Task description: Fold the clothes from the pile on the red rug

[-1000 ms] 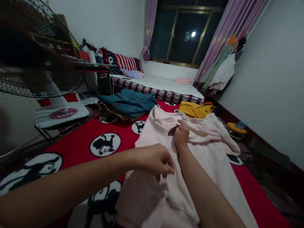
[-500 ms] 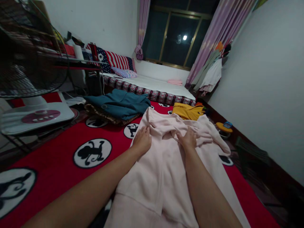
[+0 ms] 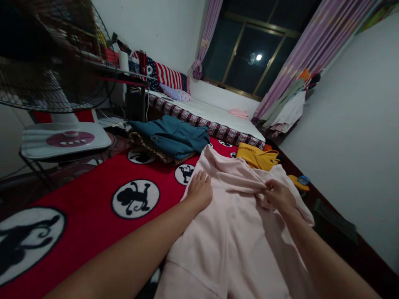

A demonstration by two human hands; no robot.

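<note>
A pale pink long-sleeved garment (image 3: 212, 232) lies spread over the red blanket, its upper part away from me and its lower part running out of view toward me. Flat on its left side rests my left hand (image 3: 200, 190), fingers stretched out on the cloth. My right hand (image 3: 279, 195) pinches a fold of the same garment at the right, pulling the cloth into creases across the upper part. The far right sleeve is partly behind my right hand and forearm.
The red blanket (image 3: 93, 195) bears monkey prints. Beyond lie a folded teal garment (image 3: 177, 137) and a yellow garment (image 3: 257, 155). A fan (image 3: 68, 137) stands at the left, a bed (image 3: 212, 112) at the back. A small yellow stool (image 3: 297, 182) is at the right.
My right hand has moved right and now pinches a fold, drawing the pink cloth with it. My left hand stays on the garment. The view has turned slightly left.
</note>
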